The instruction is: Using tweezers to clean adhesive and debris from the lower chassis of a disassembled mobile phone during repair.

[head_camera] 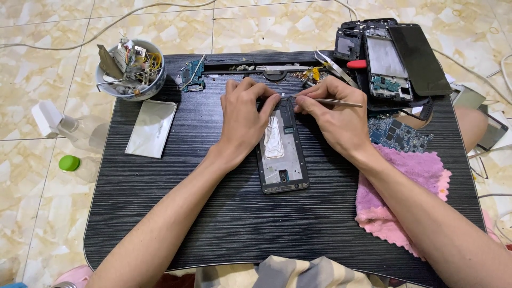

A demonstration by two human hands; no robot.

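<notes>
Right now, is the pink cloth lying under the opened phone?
No. The pink cloth lies at the right side of the black table, under the right forearm, while the opened phone rests on bare tabletop.

Both bare forearms are reaching up from the bottom corners of the frame and converging at centre. The left hand [244, 118] is lying palm down, fingers curled, fingertips pressing downward just above the middle. The right hand [333, 118] is pinching closed, thumb and forefinger gripping, wrist angling towards the lower right.
</notes>
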